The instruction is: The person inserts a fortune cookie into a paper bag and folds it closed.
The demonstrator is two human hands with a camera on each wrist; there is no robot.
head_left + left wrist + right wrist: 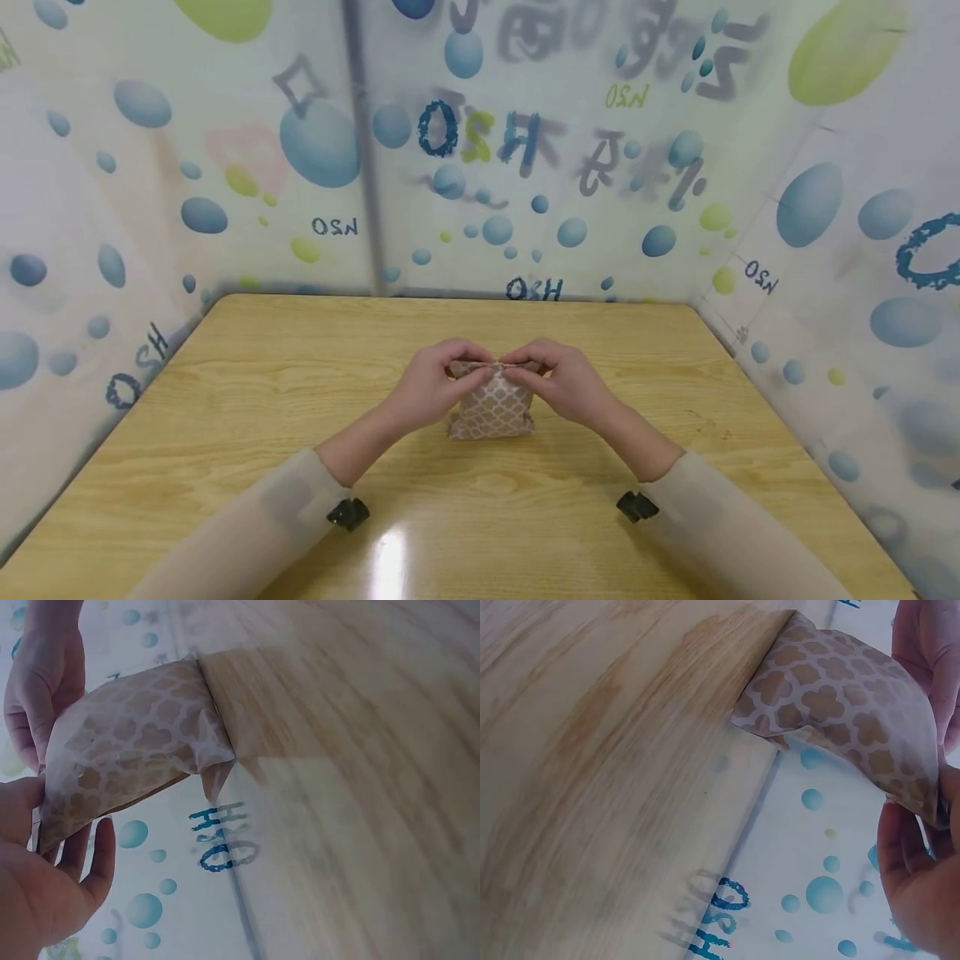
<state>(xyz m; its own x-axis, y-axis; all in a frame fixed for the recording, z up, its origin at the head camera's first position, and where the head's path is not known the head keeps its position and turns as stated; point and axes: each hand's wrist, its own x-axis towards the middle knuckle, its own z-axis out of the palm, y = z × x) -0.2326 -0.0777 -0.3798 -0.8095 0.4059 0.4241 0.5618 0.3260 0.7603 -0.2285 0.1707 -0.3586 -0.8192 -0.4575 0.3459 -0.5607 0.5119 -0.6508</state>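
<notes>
A small brown paper bag [493, 410] with a white lattice pattern stands upright on the wooden table, its base on the tabletop. My left hand [435, 383] pinches the left part of its top edge between thumb and fingers. On the other side, my right hand [562, 382] pinches the right part of the same edge. Both thumbs lie on the near face, close to the middle. In the left wrist view the bag [135, 739] bulges below the gripped edge. The right wrist view shows the bag's patterned face [840, 701] and folded side. What the bag contains is hidden.
The wooden table [225, 375] spreads around the bag on all sides. Pale curtains [480, 167] printed with blue and green drops and letters hang along the back and both sides. Dark clips [348, 513] sit by each sleeve cuff.
</notes>
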